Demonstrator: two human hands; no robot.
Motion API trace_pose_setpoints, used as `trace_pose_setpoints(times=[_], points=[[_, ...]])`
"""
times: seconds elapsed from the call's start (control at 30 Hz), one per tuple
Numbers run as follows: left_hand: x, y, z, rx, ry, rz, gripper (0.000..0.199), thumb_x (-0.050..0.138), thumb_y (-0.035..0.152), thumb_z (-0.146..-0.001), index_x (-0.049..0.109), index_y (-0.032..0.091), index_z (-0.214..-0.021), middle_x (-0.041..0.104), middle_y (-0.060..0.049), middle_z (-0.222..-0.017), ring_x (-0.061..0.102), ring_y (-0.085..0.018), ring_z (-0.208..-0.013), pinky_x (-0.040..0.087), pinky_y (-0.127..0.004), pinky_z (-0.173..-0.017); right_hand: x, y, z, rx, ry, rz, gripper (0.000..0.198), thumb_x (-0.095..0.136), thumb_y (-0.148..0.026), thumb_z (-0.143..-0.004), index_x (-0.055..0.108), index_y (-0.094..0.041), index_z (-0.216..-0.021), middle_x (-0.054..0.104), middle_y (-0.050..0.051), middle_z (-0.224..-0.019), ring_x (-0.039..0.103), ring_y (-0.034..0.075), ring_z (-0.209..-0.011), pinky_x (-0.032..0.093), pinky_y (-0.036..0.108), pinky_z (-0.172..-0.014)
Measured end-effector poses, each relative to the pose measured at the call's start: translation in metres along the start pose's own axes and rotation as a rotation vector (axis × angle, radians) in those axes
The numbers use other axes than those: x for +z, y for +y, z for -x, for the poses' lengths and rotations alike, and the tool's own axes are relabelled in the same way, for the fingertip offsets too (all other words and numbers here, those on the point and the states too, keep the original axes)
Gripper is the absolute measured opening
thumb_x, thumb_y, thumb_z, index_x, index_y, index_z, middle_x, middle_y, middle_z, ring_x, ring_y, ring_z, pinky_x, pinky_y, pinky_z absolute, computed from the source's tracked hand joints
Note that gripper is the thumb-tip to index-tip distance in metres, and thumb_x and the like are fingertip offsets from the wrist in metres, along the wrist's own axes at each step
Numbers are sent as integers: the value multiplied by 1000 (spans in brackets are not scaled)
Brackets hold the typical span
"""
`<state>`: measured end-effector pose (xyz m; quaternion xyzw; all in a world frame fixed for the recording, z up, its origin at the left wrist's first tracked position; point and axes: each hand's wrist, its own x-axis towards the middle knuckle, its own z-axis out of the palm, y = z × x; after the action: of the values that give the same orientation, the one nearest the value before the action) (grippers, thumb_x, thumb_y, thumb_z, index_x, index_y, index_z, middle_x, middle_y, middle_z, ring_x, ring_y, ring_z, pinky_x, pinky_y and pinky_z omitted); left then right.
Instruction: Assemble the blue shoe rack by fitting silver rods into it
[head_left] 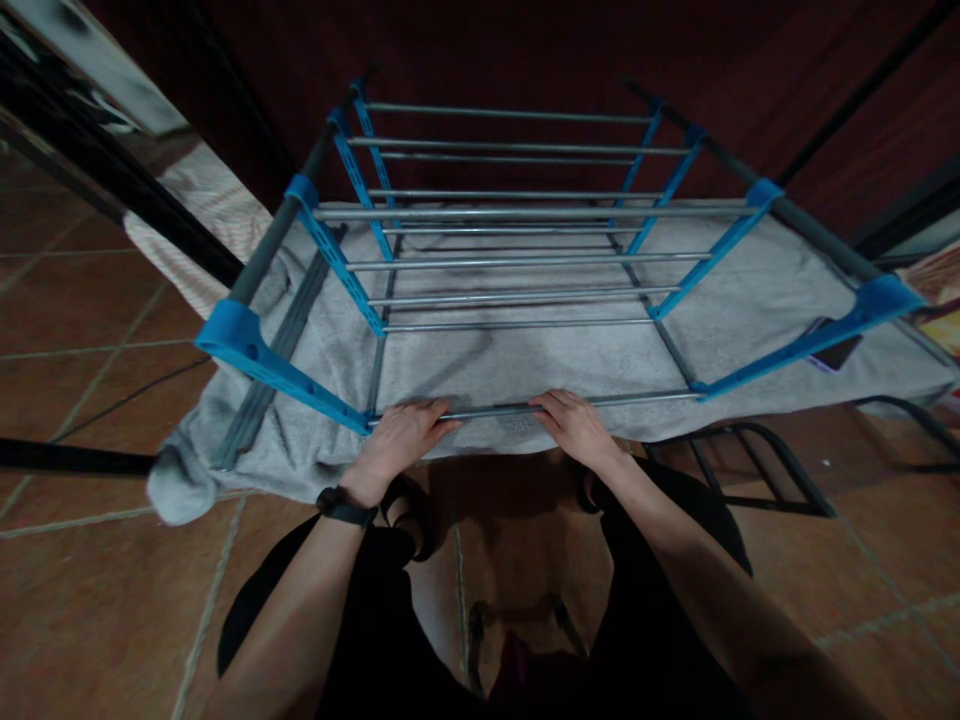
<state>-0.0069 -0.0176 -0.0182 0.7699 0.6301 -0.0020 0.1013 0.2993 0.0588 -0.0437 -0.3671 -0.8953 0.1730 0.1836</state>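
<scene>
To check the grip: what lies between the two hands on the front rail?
In the head view, only bare metal rail over grey towel separates left hand and right hand.

Both arms reach forward and slightly inward from the bottom of the view, bare from the elbow down. The left hand (401,432) lies palm down, fingers extended and close together, pointing to the right with the tips curled lightly downward. A dark band (345,506) circles the left wrist. The right hand (574,424) mirrors it — palm down, fingers pointing left and bent at the knuckles. The two hands sit level with each other, near but apart — neither is clenched into a fist.
</scene>
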Motion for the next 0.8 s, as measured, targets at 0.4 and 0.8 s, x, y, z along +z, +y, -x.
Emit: trace_pose_setpoints(times=[0.4, 0.8], points=[[-3, 1, 0, -5, -28, 25, 43, 37, 51, -104, 69, 22, -108, 75, -7, -104, 71, -22, -96, 48, -30, -79, -1, 0, 1, -14, -8, -23, 28, 48, -30, -104, 71, -22, -117, 71, 10, -108, 65, 26, -101, 51, 41, -91], [1, -4, -1, 15, -20, 42, 43, 36, 50, -104, 68, 22, -110, 75, -8, -107, 71, -23, -97, 49, -30, -81, -6, -2, 0, 10, -35, 2, 25, 50, -30, -103, 70, -21, -117, 70, 9, -110, 65, 24, -102, 50, 39, -94]])
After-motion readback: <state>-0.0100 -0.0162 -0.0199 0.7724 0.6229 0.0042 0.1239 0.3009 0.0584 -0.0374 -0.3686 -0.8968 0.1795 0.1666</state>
